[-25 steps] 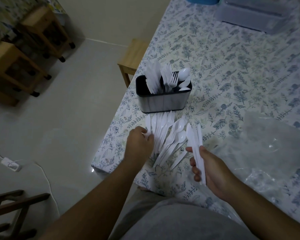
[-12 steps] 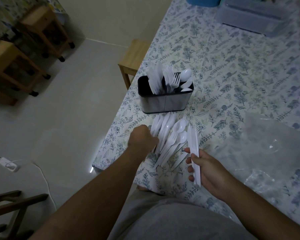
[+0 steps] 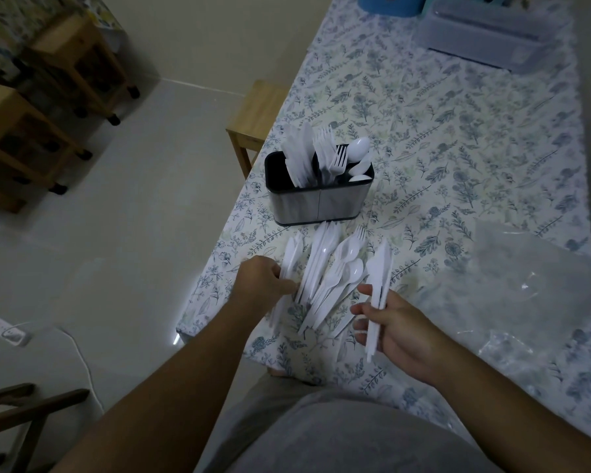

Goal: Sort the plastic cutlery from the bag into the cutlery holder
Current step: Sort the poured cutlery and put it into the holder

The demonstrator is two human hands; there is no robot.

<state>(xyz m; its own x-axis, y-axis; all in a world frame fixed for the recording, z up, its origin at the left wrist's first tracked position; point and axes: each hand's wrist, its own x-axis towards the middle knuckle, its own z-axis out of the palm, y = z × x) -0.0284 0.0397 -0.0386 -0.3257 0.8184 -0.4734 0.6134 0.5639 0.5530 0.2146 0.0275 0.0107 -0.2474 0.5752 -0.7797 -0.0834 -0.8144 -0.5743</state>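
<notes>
Here, on the floral tablecloth (image 3: 458, 107), a loose heap of white plastic cutlery (image 3: 328, 274) just in front of the metal cutlery holder (image 3: 318, 199), between the two hands. Left hand (image 3: 261, 279) at the heap's left edge, fingers curled onto a couple of white knives (image 3: 289, 261) lying apart from the rest. Right hand (image 3: 394, 327) to the heap's right, lifted slightly, fingers closed round a small bundle of knives (image 3: 379, 278) with blades pointing away toward the holder. In the holder: knives on the left, forks in the middle, spoons on the right, all upright. Clear plastic bag (image 3: 533, 285) flat and crumpled to the right of the right hand, near it. Farther back, a translucent lidded box (image 3: 485, 32); off the table's left edge, a small wooden stool (image 3: 253, 121).
</notes>
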